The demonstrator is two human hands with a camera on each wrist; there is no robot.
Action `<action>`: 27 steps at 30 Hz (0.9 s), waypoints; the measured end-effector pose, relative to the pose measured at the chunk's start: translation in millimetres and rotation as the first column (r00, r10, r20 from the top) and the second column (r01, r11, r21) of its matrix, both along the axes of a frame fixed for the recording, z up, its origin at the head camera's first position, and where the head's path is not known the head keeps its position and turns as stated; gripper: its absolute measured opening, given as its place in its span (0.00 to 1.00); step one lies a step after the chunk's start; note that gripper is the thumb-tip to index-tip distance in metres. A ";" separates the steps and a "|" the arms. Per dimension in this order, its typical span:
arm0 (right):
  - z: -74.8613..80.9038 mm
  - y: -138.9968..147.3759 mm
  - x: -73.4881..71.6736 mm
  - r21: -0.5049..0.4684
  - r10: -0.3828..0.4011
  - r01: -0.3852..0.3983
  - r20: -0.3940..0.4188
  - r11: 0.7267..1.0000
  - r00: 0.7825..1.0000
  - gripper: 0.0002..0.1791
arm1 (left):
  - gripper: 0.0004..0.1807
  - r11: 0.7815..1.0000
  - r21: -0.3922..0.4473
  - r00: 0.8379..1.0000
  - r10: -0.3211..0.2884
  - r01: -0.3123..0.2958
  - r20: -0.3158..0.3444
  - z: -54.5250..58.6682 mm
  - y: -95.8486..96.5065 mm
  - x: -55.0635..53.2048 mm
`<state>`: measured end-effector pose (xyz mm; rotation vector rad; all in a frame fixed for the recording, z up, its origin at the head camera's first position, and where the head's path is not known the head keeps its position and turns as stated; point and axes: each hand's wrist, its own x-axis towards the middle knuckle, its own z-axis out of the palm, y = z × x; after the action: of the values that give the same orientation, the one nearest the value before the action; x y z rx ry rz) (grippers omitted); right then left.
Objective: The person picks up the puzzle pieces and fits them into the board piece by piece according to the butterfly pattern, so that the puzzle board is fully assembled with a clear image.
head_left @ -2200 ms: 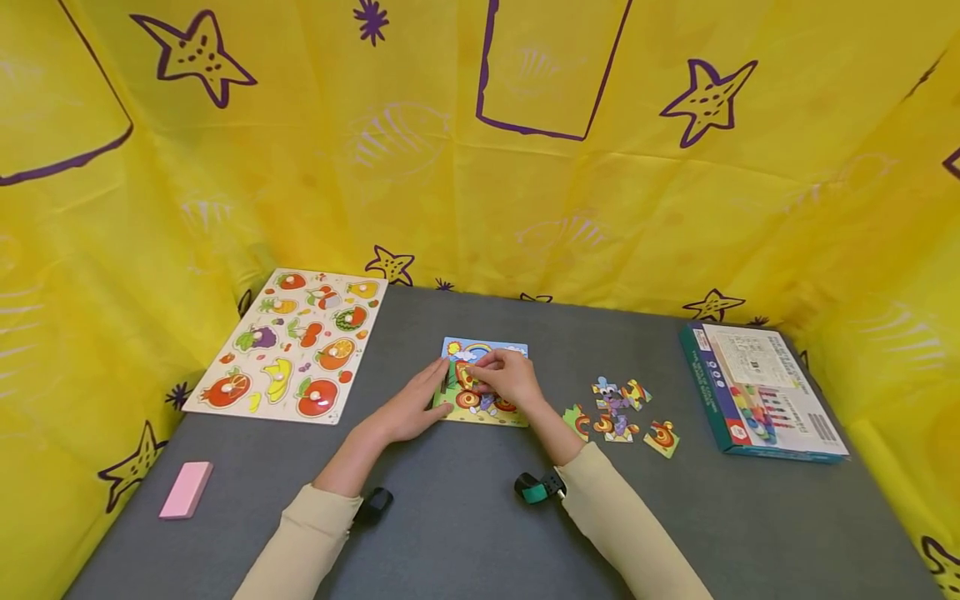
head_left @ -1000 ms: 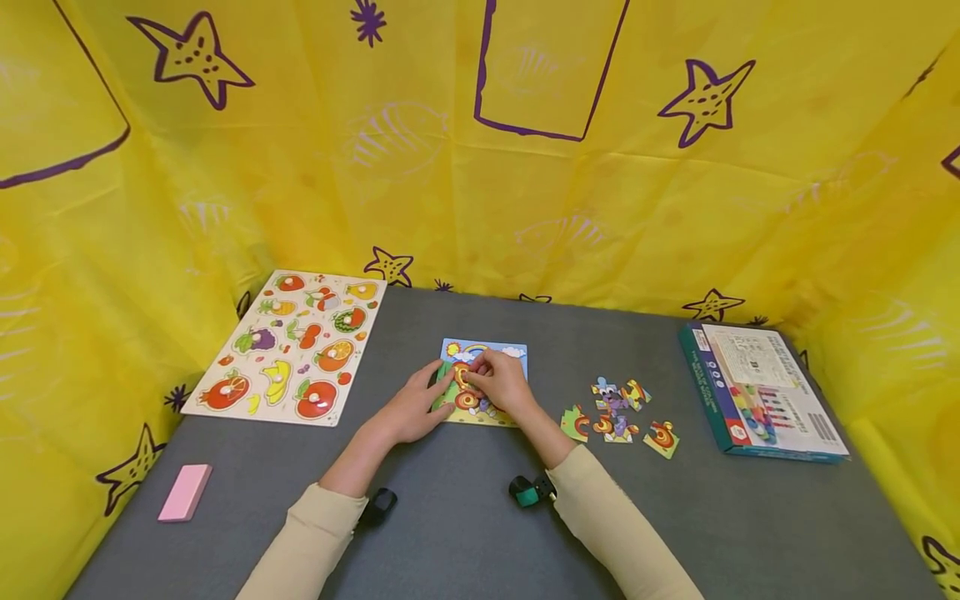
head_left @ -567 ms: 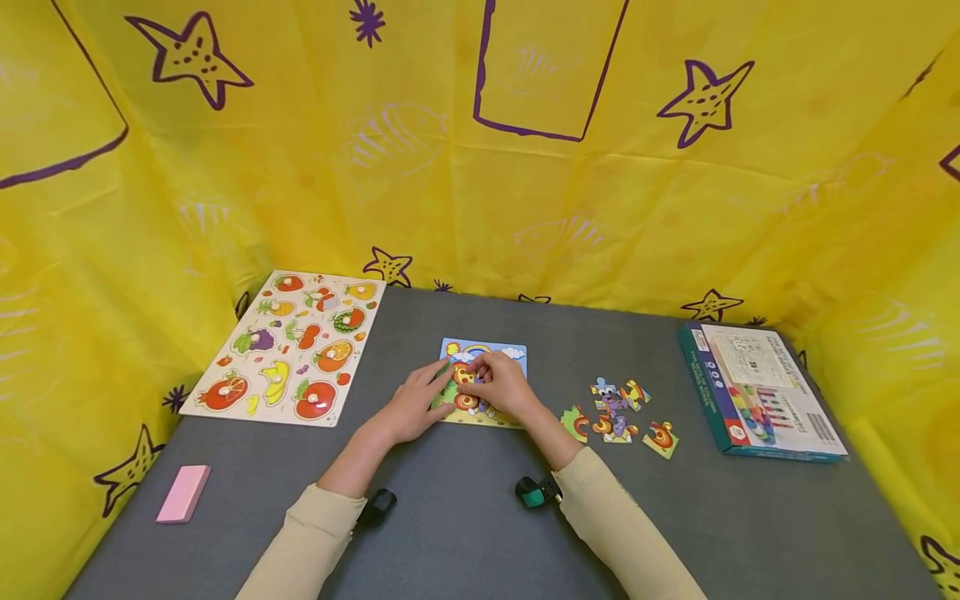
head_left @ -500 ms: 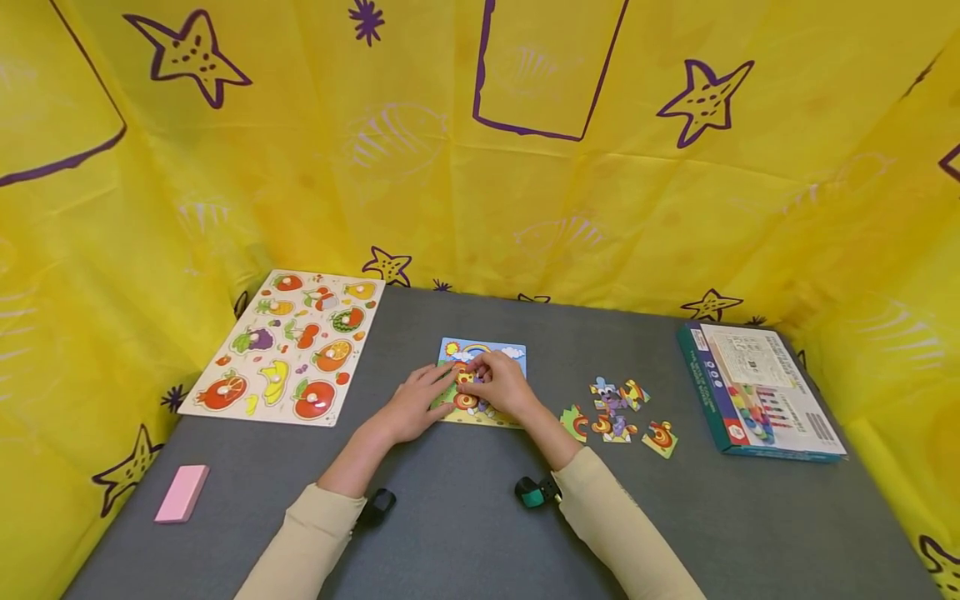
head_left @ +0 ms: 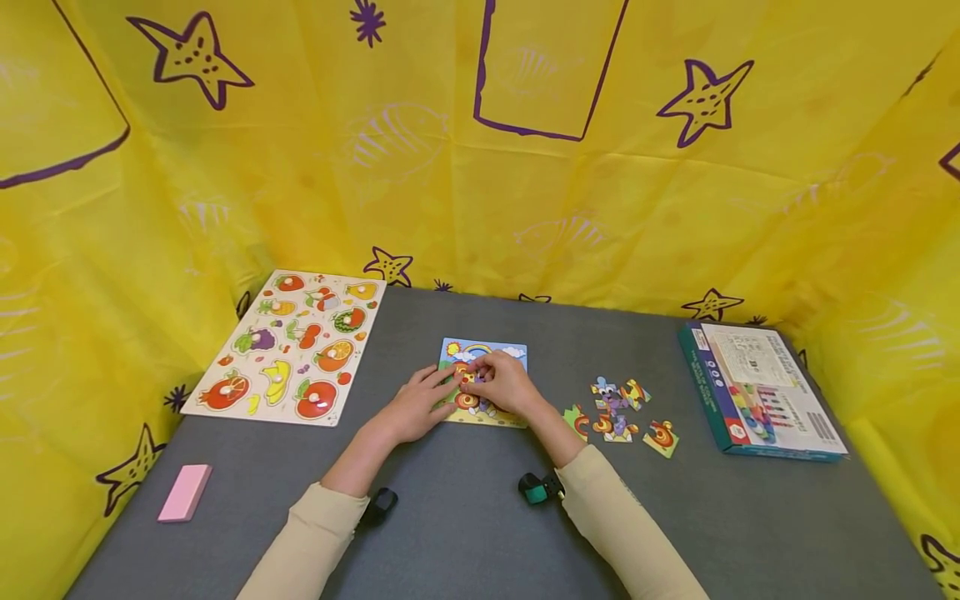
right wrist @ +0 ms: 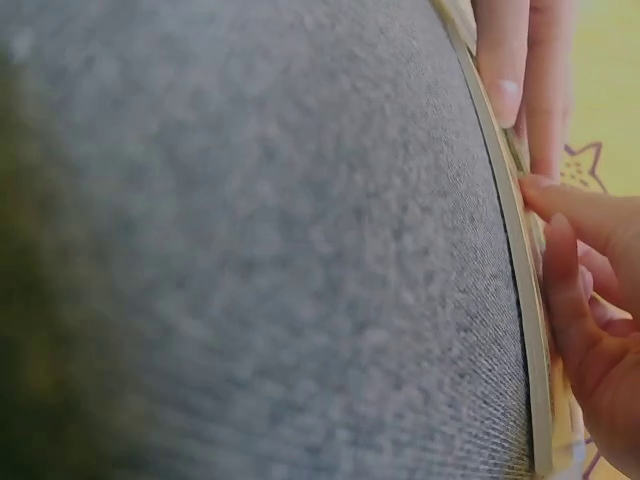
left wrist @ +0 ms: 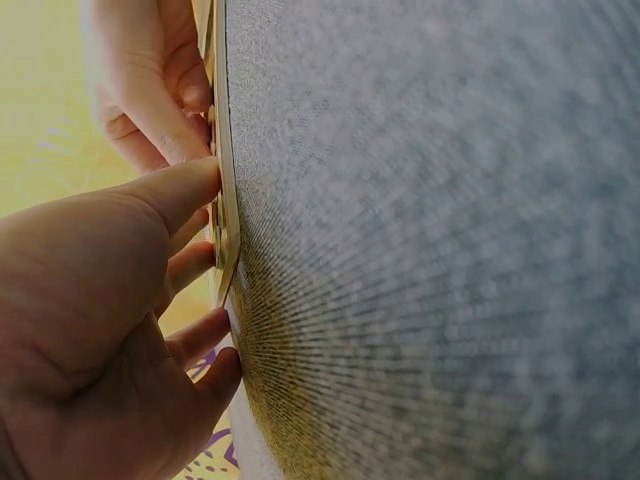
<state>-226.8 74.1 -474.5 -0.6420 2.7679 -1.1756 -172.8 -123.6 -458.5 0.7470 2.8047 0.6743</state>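
Note:
A small jigsaw board (head_left: 516, 351) with a rainbow-and-meadow picture lies flat at the middle of the table. My left hand (head_left: 411, 407) rests at its left side, fingers fairly straight, with fingertips touching the board and the piece. My right hand (head_left: 512, 387) pinches an orange-and-yellow puzzle piece (head_left: 466, 377) low over the board's left-centre, thumb and forefinger together. Its fingers partly cover the piece, so its exact seating is hidden. Both wrist views show fingertips along the board's thin wooden edge (right wrist: 513, 240). Several loose puzzle pieces (head_left: 611, 398) lie right of the right forearm.
A wooden fruit peg puzzle (head_left: 300, 367) lies at the back left. Nearer on that side is a pink block (head_left: 184, 493). A flat teal-and-white box (head_left: 765, 392) with a paper on top sits at the right. Yellow cloth (head_left: 465, 208) hangs behind the grey table (head_left: 450, 525).
The puzzle piece, held tilted at first, has come down lower onto the board. My left fingertips have crept rightward to the piece. The right hand has shifted only slightly; the loose pieces stay put.

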 end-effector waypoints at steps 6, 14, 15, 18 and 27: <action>2.1 5.9 3.2 0.016 0.048 -0.047 -0.066 0.999 0.997 0.14 | 0.27 1.000 -0.006 1.000 -0.013 0.013 -0.018 2.5 0.7 -1.6; 7.9 63.9 18.3 -0.051 -0.064 0.058 -0.124 0.997 0.990 0.10 | 0.29 0.998 -0.055 1.000 0.003 -0.003 0.004 4.9 3.4 -1.8; 9.7 76.0 20.4 -0.049 -0.099 0.093 -0.133 0.994 0.986 0.10 | 0.29 0.998 -0.062 1.000 0.004 -0.004 0.001 5.4 3.7 -1.8; 13.8 116.3 27.4 0.002 -0.187 0.190 -0.170 0.982 0.968 0.11 | 0.29 0.997 -0.080 1.000 0.013 -0.013 -0.011 6.6 5.1 -1.6; 9.2 195.7 44.0 0.144 -0.281 0.298 -0.126 0.944 0.951 0.24 | 0.29 0.997 -0.080 1.000 0.023 -0.024 -0.019 4.4 6.3 -3.1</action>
<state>-182.8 269.8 -465.3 -0.2940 3.0870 -0.9680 -175.9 -117.3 -454.1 0.7100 2.8421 0.5579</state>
